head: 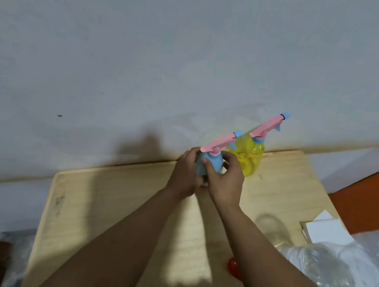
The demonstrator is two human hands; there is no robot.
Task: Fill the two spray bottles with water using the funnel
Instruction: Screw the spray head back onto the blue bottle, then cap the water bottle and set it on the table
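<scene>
A blue spray bottle with a pink spray head stands upright near the far edge of the wooden table. My left hand wraps its left side. My right hand grips its neck and front. Behind it to the right a yellow spray bottle stands upright with a pink and blue spray head, untouched. A clear plastic bottle lies right of my right forearm. Beneath that forearm a small red object peeks out. I see no funnel.
A white wall rises directly behind the table. White boxes sit at the table's right edge, with crumpled clear plastic in front of them. An orange surface lies to the right. More plastic lies at the lower left.
</scene>
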